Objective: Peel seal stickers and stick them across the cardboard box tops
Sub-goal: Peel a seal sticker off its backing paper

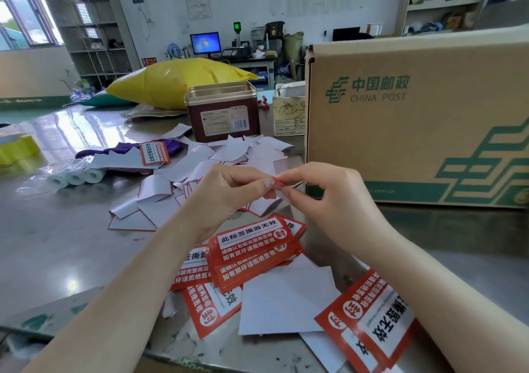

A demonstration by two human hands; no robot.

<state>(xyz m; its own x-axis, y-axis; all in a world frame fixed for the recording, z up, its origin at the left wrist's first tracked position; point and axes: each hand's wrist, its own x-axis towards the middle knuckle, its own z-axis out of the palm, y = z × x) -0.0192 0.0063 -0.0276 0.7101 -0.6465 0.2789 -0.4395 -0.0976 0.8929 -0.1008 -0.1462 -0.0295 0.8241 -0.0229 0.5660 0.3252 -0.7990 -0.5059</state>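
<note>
My left hand (pixel 229 192) and my right hand (pixel 323 198) meet above the table, both pinching one red seal sticker (pixel 279 183) seen edge-on between the fingertips. Its white backing (pixel 264 203) hangs below the left fingers. A stack of red seal stickers (pixel 252 251) lies just below my hands, and more red stickers (pixel 369 324) lie at the lower right. A large China Post cardboard box (pixel 415 120) stands upright to the right, close behind my right hand.
Several peeled white backing papers (pixel 197 166) litter the steel table (pixel 57 235). A brown tin (pixel 223 112), a small carton (pixel 289 112), a yellow bag (pixel 177 82), white rolls (pixel 76 176) and purple cloth (pixel 126 149) lie farther back.
</note>
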